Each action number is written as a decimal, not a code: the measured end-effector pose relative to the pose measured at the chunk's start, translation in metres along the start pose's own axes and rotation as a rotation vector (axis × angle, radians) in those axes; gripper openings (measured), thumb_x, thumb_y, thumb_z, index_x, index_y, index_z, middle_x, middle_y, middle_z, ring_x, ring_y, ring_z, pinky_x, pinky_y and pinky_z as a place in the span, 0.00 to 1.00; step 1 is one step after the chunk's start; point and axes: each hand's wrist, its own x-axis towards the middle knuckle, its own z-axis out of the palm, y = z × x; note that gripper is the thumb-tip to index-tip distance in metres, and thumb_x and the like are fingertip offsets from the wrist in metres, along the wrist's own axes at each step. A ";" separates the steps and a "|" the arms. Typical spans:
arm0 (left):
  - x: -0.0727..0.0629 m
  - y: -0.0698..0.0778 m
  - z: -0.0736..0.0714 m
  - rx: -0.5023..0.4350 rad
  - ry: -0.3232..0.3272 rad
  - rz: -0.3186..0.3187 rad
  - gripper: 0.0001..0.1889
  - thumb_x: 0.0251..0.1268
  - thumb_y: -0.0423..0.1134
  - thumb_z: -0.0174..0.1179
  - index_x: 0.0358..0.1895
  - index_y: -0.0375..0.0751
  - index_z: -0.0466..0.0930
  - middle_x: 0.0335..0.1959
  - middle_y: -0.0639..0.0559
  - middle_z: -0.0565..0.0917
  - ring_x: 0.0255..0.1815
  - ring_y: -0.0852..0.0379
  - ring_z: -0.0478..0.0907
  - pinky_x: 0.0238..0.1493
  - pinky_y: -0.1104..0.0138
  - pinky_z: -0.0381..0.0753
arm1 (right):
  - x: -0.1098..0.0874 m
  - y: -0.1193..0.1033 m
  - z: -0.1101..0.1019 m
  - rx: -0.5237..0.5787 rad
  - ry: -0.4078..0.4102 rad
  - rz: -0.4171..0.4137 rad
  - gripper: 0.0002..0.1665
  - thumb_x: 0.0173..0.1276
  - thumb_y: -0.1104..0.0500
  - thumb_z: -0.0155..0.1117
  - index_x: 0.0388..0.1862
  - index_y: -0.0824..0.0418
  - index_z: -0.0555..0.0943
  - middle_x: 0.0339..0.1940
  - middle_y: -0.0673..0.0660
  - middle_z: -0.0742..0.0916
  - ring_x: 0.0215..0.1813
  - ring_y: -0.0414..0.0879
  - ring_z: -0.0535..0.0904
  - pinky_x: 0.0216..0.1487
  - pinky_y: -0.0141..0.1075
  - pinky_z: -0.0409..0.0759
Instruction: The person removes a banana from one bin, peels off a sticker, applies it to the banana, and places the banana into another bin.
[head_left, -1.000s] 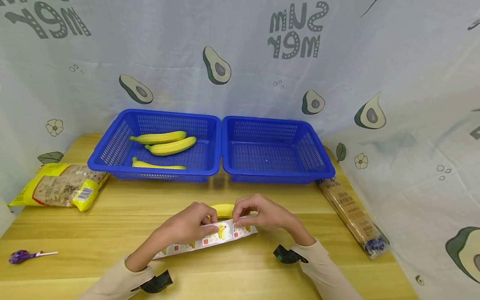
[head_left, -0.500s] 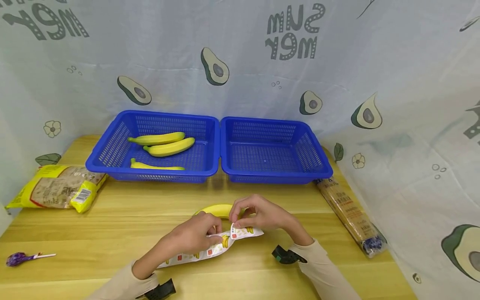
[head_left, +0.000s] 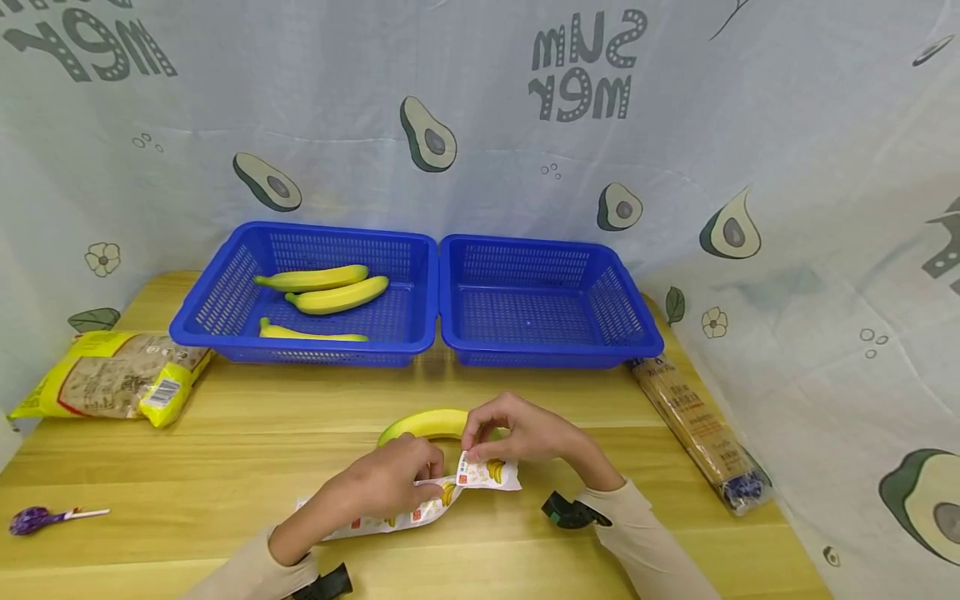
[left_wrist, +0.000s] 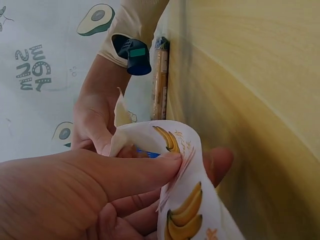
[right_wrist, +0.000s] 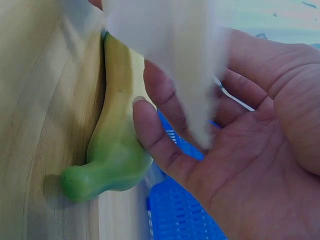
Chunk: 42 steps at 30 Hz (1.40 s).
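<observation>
A white strip of stickers [head_left: 420, 515] printed with yellow bananas and red marks runs between my two hands. My left hand [head_left: 393, 477] pinches it near the middle, thumb on the printed face, as the left wrist view shows. Between thumb and fingers, my right hand [head_left: 517, 429] pinches the end sticker [head_left: 491, 473], which bends up at an angle from the rest. Just behind both hands a single banana [head_left: 423, 424] lies on the table, partly covered by the right fingers. In the right wrist view its green stem end [right_wrist: 77, 184] shows beside the blurred white paper [right_wrist: 150, 30].
Two blue baskets stand at the back; the left basket [head_left: 300, 356] holds three bananas, next to the right basket [head_left: 551, 354]. A yellow bag [head_left: 120, 375] lies left, a lollipop [head_left: 33, 520] nearer. A long noodle-like packet [head_left: 697, 433] lies along the right edge.
The strip, nearly straight before, now bends between the hands, its end sticker tipped up. My left hand has moved slightly toward me and right, uncovering more of the banana.
</observation>
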 end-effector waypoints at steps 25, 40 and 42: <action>0.008 -0.029 0.030 0.144 -0.005 -0.013 0.21 0.70 0.34 0.73 0.20 0.52 0.74 0.14 0.64 0.73 0.16 0.69 0.65 0.20 0.74 0.66 | 0.000 -0.002 0.000 0.045 0.061 0.012 0.03 0.75 0.71 0.70 0.40 0.66 0.86 0.36 0.60 0.89 0.37 0.41 0.82 0.43 0.35 0.87; -0.015 0.027 0.001 0.234 -0.124 -0.024 0.18 0.71 0.42 0.74 0.24 0.48 0.75 0.18 0.64 0.63 0.20 0.66 0.55 0.22 0.71 0.57 | 0.002 -0.002 -0.002 0.011 0.075 -0.059 0.02 0.77 0.70 0.68 0.43 0.68 0.87 0.36 0.61 0.89 0.36 0.40 0.81 0.41 0.34 0.86; -0.016 0.027 0.002 0.234 -0.148 -0.047 0.13 0.71 0.40 0.74 0.28 0.46 0.80 0.19 0.63 0.65 0.21 0.67 0.57 0.24 0.72 0.61 | 0.003 -0.002 -0.002 0.009 0.073 -0.047 0.03 0.77 0.70 0.68 0.43 0.67 0.88 0.36 0.61 0.89 0.37 0.40 0.81 0.41 0.34 0.86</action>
